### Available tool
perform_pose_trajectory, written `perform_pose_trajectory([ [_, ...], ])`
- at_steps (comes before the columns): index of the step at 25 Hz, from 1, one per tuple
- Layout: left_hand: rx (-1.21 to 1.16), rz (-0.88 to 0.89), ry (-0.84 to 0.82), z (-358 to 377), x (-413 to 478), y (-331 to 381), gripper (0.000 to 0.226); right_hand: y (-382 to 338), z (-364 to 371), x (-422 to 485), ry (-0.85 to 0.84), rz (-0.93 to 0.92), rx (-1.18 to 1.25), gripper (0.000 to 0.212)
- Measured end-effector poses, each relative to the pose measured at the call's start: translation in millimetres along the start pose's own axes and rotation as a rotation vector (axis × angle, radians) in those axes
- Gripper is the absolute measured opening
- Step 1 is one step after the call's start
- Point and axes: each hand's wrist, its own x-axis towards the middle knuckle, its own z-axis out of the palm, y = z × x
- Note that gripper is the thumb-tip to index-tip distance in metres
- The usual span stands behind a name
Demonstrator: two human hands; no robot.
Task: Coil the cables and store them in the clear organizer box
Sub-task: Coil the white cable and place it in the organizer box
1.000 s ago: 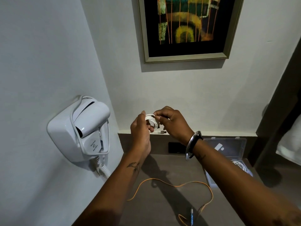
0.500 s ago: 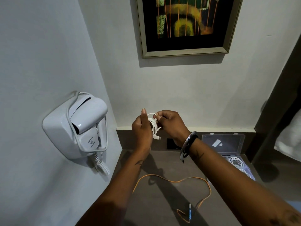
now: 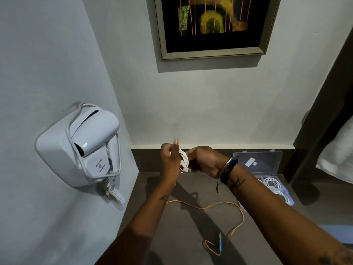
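Observation:
A white cable [image 3: 183, 159] is wound into a small coil, held up above the dark desk [image 3: 191, 222] between both hands. My left hand [image 3: 170, 161] grips its left side with the thumb raised. My right hand [image 3: 205, 161] pinches the right side, near the cable's plug end. An orange cable [image 3: 225, 204] lies loose and uncoiled on the desk below my arms, with a blue-and-white plug at its near end. The clear organizer box [image 3: 267, 169] stands open at the right, lid up, with white coiled cables in its compartments.
A white wall-mounted hair dryer [image 3: 84, 148] with a curly cord hangs on the left wall. A framed picture [image 3: 214, 27] hangs above the desk. A dark vertical panel [image 3: 321, 119] and white fabric [image 3: 338, 155] stand at the right.
The view has tilted down, so the hands sit lower in frame. The white cable's loose end has been drawn tighter into the coil; both hands keep hold of it.

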Motion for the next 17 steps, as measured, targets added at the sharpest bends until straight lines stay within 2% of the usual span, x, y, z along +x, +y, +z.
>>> perform_pose_trajectory([
  [2, -0.009, 0.063, 0.080, 2, 1, -6, 0.022, 1, 3, -4, 0.012, -0.048, 0.045, 0.022],
  [4, -0.024, 0.093, 0.093, 3, 0, -14, 0.033, 2, 7, -9, 0.022, -0.082, -0.037, 0.018],
  [7, -0.085, -0.015, 0.180, 7, 4, -18, 0.049, 10, 17, -10, 0.076, -0.187, -0.282, 0.011],
  [11, -0.154, -0.162, 0.228, 17, 9, -25, 0.043, 27, 19, -4, 0.210, -0.256, -0.262, 0.023],
  [13, -0.209, -0.301, 0.209, 26, 11, -34, 0.037, 36, 11, 0, 0.278, -0.268, -0.193, 0.015],
  [15, -0.241, -0.416, 0.122, 37, 7, -47, 0.034, 49, -3, 1, 0.344, -0.260, -0.116, 0.008],
  [17, -0.145, -0.422, 0.018, 54, -4, -67, 0.039, 72, -26, -1, 0.417, -0.218, -0.081, 0.013],
])
